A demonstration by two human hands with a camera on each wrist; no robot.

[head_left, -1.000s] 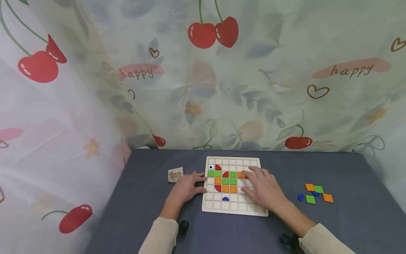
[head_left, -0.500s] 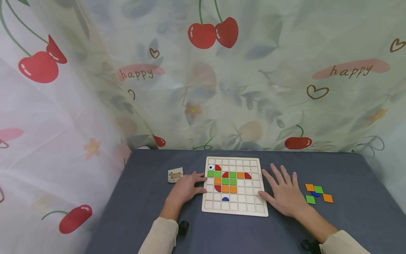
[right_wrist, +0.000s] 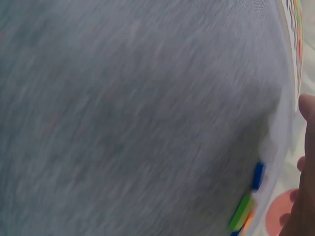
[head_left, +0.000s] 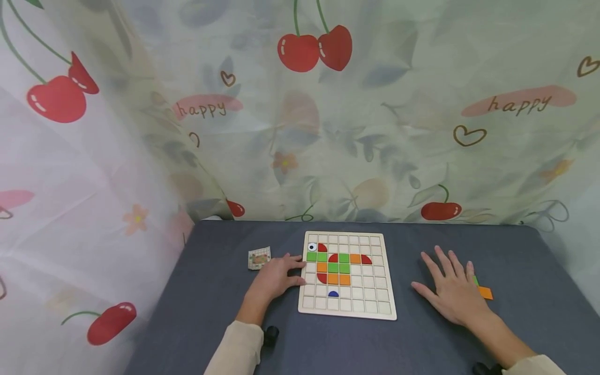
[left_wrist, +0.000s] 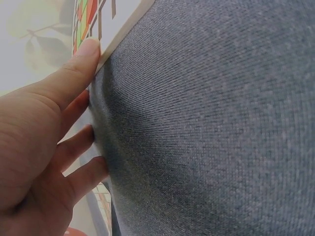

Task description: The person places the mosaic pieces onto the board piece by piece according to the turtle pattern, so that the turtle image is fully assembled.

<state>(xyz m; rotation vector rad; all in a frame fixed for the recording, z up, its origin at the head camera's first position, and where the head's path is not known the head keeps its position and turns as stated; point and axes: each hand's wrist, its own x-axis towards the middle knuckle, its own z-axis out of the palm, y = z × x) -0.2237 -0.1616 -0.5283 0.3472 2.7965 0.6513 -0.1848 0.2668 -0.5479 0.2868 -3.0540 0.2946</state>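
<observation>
My left hand (head_left: 276, 276) rests at the left edge of the wooden grid board (head_left: 370, 297), index finger and thumb touching its rim. In the left wrist view the thumb (left_wrist: 78, 64) lies along the board's edge and the other fingers are loosely bent. On the board sit green, orange and red tiles, a round eye tile (head_left: 312, 247) and a blue half-round tile (head_left: 333, 294). My right hand (head_left: 457, 294), fingers spread and holding nothing, is over the loose tiles at the right. An orange tile (head_left: 486, 293) and part of a green tile (head_left: 475, 280) show past it.
A small picture card (head_left: 259, 258) lies left of the board, near my left hand. A dark grey cloth (head_left: 375, 344) covers the table. A printed curtain (head_left: 398, 130) hangs behind it. In the right wrist view, a blue piece (right_wrist: 258, 175) lies beside a green piece (right_wrist: 240, 212).
My right hand has moved from over the board's right side rightward to the loose tiles, uncovering the orange and red tiles at the row's end. My left hand has stayed put.
</observation>
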